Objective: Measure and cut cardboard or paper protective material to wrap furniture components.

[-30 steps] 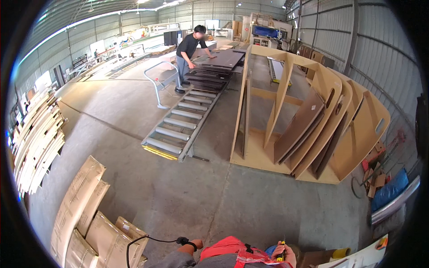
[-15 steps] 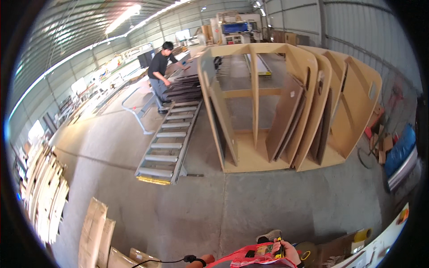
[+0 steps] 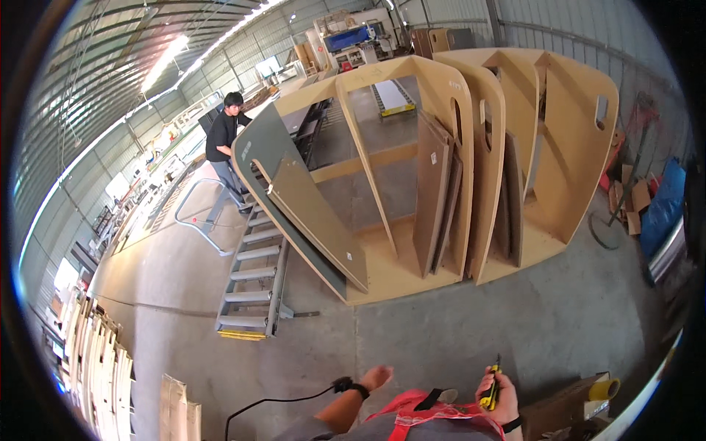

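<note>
My right hand (image 3: pixel 503 400) is wrapped round a yellow-and-black hand tool (image 3: pixel 488 395) with a narrow dark tip pointing away from me; its exact kind is unclear. My left hand (image 3: pixel 379 376) hangs over the floor with its fingers curled in, and nothing shows in it. A black band with a cable (image 3: pixel 279 400) circles the left wrist. Between my arms is red fabric (image 3: pixel 412 408) with a black strap. Ahead stand pale wooden frames (image 3: pixel 401 290) with rounded corners, slots and braces. Brown boards (image 3: pixel 429 198) and a thin panel (image 3: pixel 312 213) lean inside them.
A roller conveyor (image 3: pixel 254 274) runs left of the frames, beside a bent-tube cart (image 3: pixel 202 239) and a person (image 3: pixel 224 147) in dark clothes. Stacked wood strips (image 3: pixel 92 367) lie at far left, cardboard (image 3: pixel 176 411) at lower left. A box (image 3: pixel 562 404) stands at lower right, a blue bag (image 3: pixel 663 206) farther right.
The frames look closer and tilted, and the view has swung. My left hand has come further into view; my right hand has risen with the tool. The person has straightened up from the dark boards.
</note>
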A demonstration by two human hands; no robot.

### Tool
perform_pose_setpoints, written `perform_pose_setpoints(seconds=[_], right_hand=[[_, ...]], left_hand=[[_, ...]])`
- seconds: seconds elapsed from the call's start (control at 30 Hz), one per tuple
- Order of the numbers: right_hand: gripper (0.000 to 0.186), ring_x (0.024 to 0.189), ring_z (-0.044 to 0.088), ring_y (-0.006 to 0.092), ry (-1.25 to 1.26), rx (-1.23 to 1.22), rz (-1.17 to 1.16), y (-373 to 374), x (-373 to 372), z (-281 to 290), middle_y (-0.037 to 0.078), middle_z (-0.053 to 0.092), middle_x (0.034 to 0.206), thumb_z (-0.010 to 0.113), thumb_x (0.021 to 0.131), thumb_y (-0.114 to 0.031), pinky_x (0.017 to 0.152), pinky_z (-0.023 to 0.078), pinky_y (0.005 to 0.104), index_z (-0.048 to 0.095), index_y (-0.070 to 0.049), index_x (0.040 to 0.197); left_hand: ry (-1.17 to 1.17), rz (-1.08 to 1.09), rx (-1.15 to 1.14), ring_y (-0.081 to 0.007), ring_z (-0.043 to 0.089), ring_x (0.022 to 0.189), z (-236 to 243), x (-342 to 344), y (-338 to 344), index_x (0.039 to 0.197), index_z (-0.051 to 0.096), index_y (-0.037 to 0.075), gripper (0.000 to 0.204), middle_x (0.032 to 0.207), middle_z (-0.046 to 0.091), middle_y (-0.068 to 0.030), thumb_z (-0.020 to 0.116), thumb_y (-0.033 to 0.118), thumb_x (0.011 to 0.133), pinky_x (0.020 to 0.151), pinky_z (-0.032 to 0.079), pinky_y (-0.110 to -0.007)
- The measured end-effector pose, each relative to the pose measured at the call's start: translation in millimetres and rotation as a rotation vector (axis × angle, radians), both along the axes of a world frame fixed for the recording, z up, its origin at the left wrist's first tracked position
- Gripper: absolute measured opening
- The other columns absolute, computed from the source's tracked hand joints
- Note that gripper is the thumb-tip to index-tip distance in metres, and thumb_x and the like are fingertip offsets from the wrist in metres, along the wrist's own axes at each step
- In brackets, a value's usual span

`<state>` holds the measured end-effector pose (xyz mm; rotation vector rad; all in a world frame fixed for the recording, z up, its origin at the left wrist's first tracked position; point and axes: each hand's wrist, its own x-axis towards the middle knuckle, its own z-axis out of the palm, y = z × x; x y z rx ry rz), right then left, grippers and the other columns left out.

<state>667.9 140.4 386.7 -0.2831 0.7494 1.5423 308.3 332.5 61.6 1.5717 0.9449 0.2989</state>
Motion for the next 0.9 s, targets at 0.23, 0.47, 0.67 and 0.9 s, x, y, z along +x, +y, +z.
perform_pose_setpoints(seconds=[0.23, 0.47, 0.67, 0.9], right_hand=[[0.022, 0.072, 0.063, 0.0127, -0.029, 0.012, -0.168, 7, 58, -14, 0.002, 0.065, 0.081, 0.053, 0.094, -0.020, 0.068, 0.053, 0.0283, 0.064, -0.004, 0.106], [0.023, 0.072, 0.065, 0.0121, 0.051, -0.060, -0.351, -9, 114, -60, 0.002, 0.067, 0.080, 0.054, 0.093, -0.020, 0.066, 0.054, 0.0283, 0.065, -0.004, 0.104], [0.020, 0.066, 0.061, 0.0153, -0.077, -0.080, -0.651, 13, 196, -42, 0.002, 0.064, 0.077, 0.050, 0.099, -0.023, 0.064, 0.053, 0.0317, 0.062, -0.008, 0.104], [0.024, 0.074, 0.061, 0.0163, -0.162, -0.022, -0.851, 66, 279, 25, 0.004, 0.061, 0.085, 0.051, 0.099, -0.023, 0.067, 0.054, 0.0315, 0.059, -0.005, 0.113]], left_hand=[[0.100, -0.242, 0.151, -0.0275, 0.066, 0.084, 23, 101, 22, 0.098, 0.065, 0.006, 0.023, 0.092, 0.069, -0.0117, 0.047, 0.017, 0.093, 0.076, 0.050, -0.042], [1.080, -1.097, -0.010, -0.0328, 0.066, 0.094, -5, 79, 63, 0.097, 0.070, 0.008, 0.031, 0.097, 0.071, -0.0158, 0.060, 0.032, 0.081, 0.077, 0.051, -0.047], [0.873, -0.833, 0.175, -0.0354, 0.062, 0.107, -31, 212, 174, 0.104, 0.067, 0.006, 0.039, 0.112, 0.066, -0.0199, 0.057, 0.038, 0.085, 0.092, 0.049, -0.046], [0.341, -0.867, 0.006, -0.0256, 0.066, 0.094, 18, 503, 238, 0.102, 0.068, 0.004, 0.026, 0.100, 0.070, -0.0142, 0.054, 0.024, 0.092, 0.083, 0.051, -0.038]])
